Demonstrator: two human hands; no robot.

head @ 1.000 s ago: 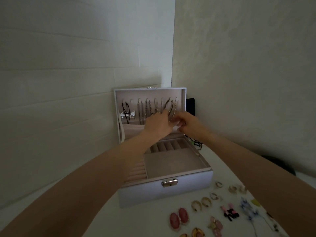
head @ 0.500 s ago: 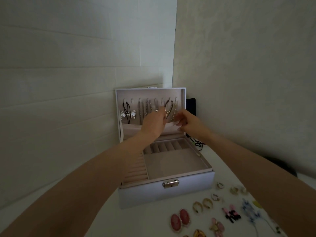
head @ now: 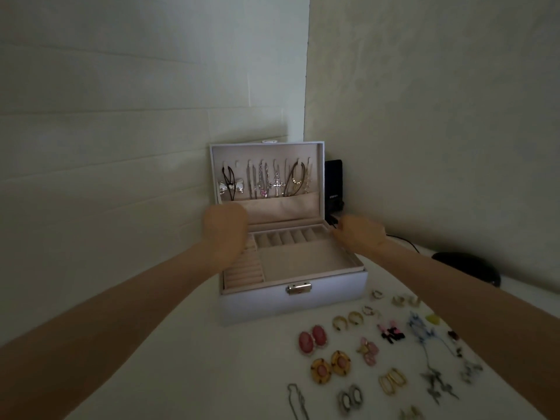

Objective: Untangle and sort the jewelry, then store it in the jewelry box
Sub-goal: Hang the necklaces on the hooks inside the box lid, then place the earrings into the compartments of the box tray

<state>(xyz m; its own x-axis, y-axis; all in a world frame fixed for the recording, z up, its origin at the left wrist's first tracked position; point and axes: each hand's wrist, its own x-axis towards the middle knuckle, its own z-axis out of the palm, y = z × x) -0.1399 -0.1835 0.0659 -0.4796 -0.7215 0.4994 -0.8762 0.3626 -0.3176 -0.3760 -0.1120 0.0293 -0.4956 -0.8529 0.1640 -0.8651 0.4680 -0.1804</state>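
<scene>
- Pale walls meeting in a corner, white table (head: 188,368) below; box (head: 291,301) at the far edge, tucked into that corner, lid (head: 268,148) upright.
- Necklaces (head: 266,184) hung on the lid's hooks, lower ends tucked into the pocket (head: 281,207); tray (head: 298,262) below bare, ring rolls (head: 245,272) at its left side unfilled.
- Left hand (head: 225,234) blurred above the tray's left back corner, fingers curled, nothing seen in it; whether anything is pinched, cannot tell.
- Right hand (head: 359,236) blurred at the box's right back corner, loosely half open, seemingly holding nothing.
- Earrings (head: 312,339) and rings (head: 348,319) laid out in pairs on the table's near right part, in front of and right of the box; chain (head: 295,398) at the near edge.
- Black cable (head: 403,241) and dark case (head: 466,266) behind the right forearm, along the right wall.
- Risks, as judged:
- Forearm sweeping low over the table, scattering sorted pairs or pushing some off the right edge.
- Knocking the lid, setting hung necklaces swinging and tangling again.
- Snagging the cable with the right wrist.
- Picking in dim light, mixing similar pairs.
</scene>
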